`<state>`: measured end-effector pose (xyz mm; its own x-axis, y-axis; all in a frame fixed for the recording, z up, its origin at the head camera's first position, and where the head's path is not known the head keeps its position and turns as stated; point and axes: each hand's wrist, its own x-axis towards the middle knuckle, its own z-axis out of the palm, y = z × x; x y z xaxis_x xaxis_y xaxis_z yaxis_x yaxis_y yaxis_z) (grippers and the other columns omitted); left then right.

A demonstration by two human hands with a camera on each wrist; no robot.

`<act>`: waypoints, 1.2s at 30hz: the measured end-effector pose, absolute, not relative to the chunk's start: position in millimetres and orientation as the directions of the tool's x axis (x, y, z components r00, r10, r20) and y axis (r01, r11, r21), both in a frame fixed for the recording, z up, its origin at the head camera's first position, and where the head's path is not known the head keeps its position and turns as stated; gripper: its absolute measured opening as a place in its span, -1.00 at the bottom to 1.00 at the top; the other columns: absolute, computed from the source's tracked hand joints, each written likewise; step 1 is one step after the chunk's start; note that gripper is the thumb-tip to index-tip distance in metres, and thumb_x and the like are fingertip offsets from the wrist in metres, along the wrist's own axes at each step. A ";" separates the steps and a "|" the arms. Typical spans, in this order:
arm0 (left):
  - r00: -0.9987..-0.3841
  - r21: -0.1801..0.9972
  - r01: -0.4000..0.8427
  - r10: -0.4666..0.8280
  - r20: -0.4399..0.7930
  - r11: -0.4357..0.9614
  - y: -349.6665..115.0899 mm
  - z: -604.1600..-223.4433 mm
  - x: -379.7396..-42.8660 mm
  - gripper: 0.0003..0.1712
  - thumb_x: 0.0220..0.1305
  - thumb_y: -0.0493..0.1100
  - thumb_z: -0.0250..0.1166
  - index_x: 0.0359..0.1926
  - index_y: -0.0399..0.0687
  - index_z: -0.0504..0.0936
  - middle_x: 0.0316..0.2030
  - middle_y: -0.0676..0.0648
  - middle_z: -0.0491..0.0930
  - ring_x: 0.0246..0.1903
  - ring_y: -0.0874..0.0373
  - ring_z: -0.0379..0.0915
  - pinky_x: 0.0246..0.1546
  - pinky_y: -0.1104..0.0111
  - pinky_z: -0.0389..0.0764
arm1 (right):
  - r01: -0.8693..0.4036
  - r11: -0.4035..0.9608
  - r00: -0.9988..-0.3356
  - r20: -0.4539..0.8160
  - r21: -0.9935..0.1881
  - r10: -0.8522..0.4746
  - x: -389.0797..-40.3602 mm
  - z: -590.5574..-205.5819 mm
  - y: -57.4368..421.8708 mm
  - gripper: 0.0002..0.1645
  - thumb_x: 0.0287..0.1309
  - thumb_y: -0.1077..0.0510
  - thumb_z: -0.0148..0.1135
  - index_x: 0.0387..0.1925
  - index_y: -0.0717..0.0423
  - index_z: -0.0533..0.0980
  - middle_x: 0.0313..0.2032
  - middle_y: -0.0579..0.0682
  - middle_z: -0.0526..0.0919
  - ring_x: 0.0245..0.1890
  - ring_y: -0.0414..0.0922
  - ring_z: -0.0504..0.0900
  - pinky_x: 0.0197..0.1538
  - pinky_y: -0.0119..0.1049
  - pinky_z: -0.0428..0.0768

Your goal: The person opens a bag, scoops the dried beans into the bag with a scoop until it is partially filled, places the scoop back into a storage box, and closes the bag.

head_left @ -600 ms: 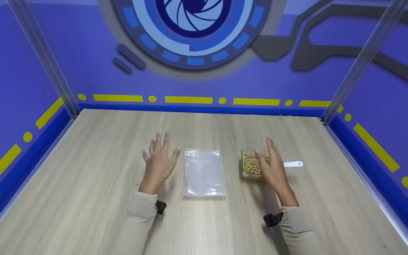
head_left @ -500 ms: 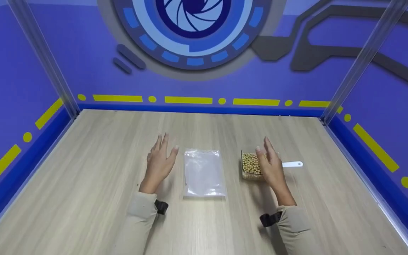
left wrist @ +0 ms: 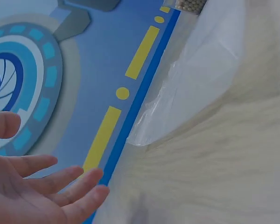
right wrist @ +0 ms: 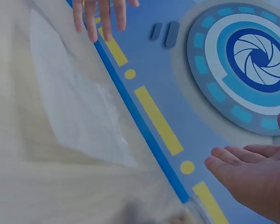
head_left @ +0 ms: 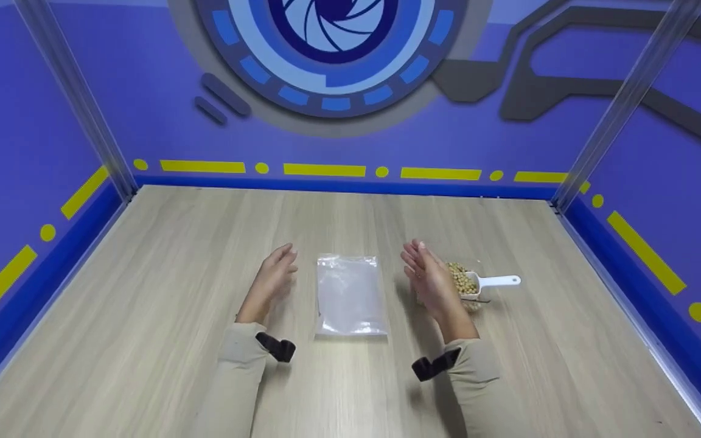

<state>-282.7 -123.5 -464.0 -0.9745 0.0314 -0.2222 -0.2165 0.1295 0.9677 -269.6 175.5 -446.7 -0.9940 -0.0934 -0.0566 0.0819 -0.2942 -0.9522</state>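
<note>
A clear plastic bag [head_left: 350, 298] lies flat on the wooden table between my hands. To its left my left hand [head_left: 270, 281] is held with nothing in it, its fingers relaxed in the left wrist view. My right hand [head_left: 432, 283] is held between the bag and a clear container [head_left: 475, 304] of round, pale beans [head_left: 460, 277], palm turned inward and holding nothing. It hides the container's left part in the head view. A white scoop [head_left: 499, 281] rests in the beans, its handle sticking out to the right. The right wrist view shows my right hand's fingers [right wrist: 224, 163] extended.
The wooden table [head_left: 174, 292] is bounded by a blue back wall [head_left: 350, 152] with yellow markings and by blue side walls. Clear upright posts [head_left: 624, 115] stand at the back corners. A black strap with a small device [head_left: 429, 366] sits on each wrist.
My right hand has moved left from over the beans, uncovering the scoop and covering the container's left side. My left hand has turned its palm inward, its fingertips lower in view.
</note>
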 end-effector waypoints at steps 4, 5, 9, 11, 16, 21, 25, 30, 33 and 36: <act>-0.961 0.961 -0.271 0.045 -0.273 0.051 -124.4 -469.4 -286.7 -0.33 0.42 -0.04 -0.04 0.46 -0.16 0.09 0.36 -0.28 0.21 0.27 -0.18 0.27 0.27 0.07 0.32 | 0.148 -0.336 -0.986 -0.112 -0.930 -0.123 -274.2 -453.4 160.9 -0.28 0.51 0.00 -0.33 0.46 0.39 -0.12 0.46 0.29 0.00 0.48 0.13 0.00 0.49 -0.02 -0.05; -0.959 0.960 -0.276 0.048 -0.278 0.040 -124.4 -471.1 -287.4 -0.33 0.42 -0.07 -0.04 0.45 -0.19 0.09 0.36 -0.28 0.22 0.25 -0.17 0.29 0.24 0.09 0.36 | 0.162 -0.334 -0.984 -0.125 -0.929 -0.128 -275.1 -455.5 158.0 -0.28 0.51 0.00 -0.32 0.46 0.39 -0.13 0.46 0.29 -0.01 0.48 0.13 -0.02 0.49 -0.02 -0.06; -0.949 0.951 -0.310 0.048 -0.310 0.017 -123.0 -476.1 -290.9 -0.35 0.44 -0.08 -0.07 0.44 -0.27 0.09 0.30 -0.30 0.29 0.11 -0.09 0.40 0.08 0.19 0.47 | 0.191 -0.298 -0.979 -0.160 -0.935 -0.126 -278.6 -463.6 149.3 -0.27 0.49 0.01 -0.28 0.45 0.39 -0.12 0.46 0.30 -0.03 0.48 0.16 -0.04 0.49 0.01 -0.09; -0.944 0.945 -0.326 0.052 -0.326 0.011 -122.1 -478.6 -293.2 -0.36 0.46 -0.08 -0.09 0.43 -0.31 0.08 0.28 -0.31 0.31 0.04 -0.03 0.44 0.03 0.23 0.49 | 0.206 -0.268 -0.977 -0.182 -0.941 -0.113 -279.9 -466.7 146.1 -0.26 0.48 0.01 -0.25 0.45 0.41 -0.10 0.46 0.31 -0.01 0.48 0.16 -0.03 0.49 0.02 -0.08; -0.930 0.933 -0.359 0.079 -0.359 0.018 -120.0 -484.1 -297.0 -0.34 0.47 -0.06 -0.11 0.43 -0.36 0.05 0.28 -0.33 0.32 0.01 0.00 0.44 0.10 0.21 0.48 | 0.263 -0.224 -0.963 -0.243 -0.938 -0.115 -281.9 -472.9 140.3 -0.22 0.48 -0.01 -0.24 0.45 0.43 -0.15 0.47 0.31 -0.09 0.49 0.18 -0.12 0.49 0.02 -0.14; -0.925 0.928 -0.370 0.074 -0.372 0.040 -117.4 -489.5 -296.8 -0.37 0.47 -0.04 -0.08 0.38 -0.36 0.17 0.21 -0.30 0.38 0.05 -0.01 0.44 0.11 0.23 0.48 | 0.322 -0.245 -0.945 -0.295 -0.915 -0.140 -281.1 -481.2 137.0 -0.15 0.45 0.00 -0.20 0.47 0.36 -0.30 0.48 0.34 -0.27 0.48 0.20 -0.29 0.48 0.03 -0.29; -0.925 0.928 -0.371 0.073 -0.372 0.032 -115.0 -492.5 -296.8 -0.40 0.46 -0.05 -0.07 0.34 -0.38 0.21 0.17 -0.29 0.40 -0.01 0.03 0.47 0.07 0.26 0.52 | 0.315 -0.258 -0.948 -0.294 -0.913 -0.119 -280.9 -487.1 133.9 -0.14 0.44 0.05 -0.18 0.45 0.42 -0.32 0.44 0.44 -0.29 0.47 0.24 -0.28 0.48 0.03 -0.27; -0.922 0.928 -0.373 0.104 -0.372 0.019 -110.8 -493.7 -297.1 -0.39 0.45 -0.09 -0.07 0.35 -0.43 0.17 0.21 -0.32 0.37 -0.03 0.03 0.48 0.06 0.25 0.53 | 0.308 -0.225 -0.951 -0.295 -0.925 -0.087 -283.3 -490.9 130.9 -0.21 0.44 0.11 -0.18 0.43 0.48 -0.22 0.44 0.45 -0.19 0.47 0.24 -0.15 0.48 0.02 -0.11; -0.921 0.927 -0.374 0.106 -0.374 0.018 -107.6 -494.5 -297.3 -0.40 0.44 -0.12 -0.05 0.34 -0.43 0.18 0.20 -0.31 0.38 -0.06 0.04 0.50 0.01 0.28 0.56 | 0.299 -0.225 -0.954 -0.287 -0.927 -0.084 -283.9 -493.4 129.7 -0.24 0.43 0.13 -0.18 0.42 0.51 -0.18 0.44 0.45 -0.16 0.46 0.25 -0.12 0.48 0.02 -0.07; -0.924 0.929 -0.370 0.102 -0.368 0.008 -105.2 -494.8 -298.1 -0.41 0.43 -0.14 -0.05 0.33 -0.44 0.18 0.19 -0.31 0.38 -0.11 0.07 0.49 -0.03 0.31 0.57 | 0.275 -0.235 -0.961 -0.263 -0.932 -0.083 -284.3 -496.3 129.1 -0.23 0.42 0.17 -0.14 0.40 0.55 -0.17 0.43 0.47 -0.14 0.46 0.27 -0.08 0.47 0.02 -0.05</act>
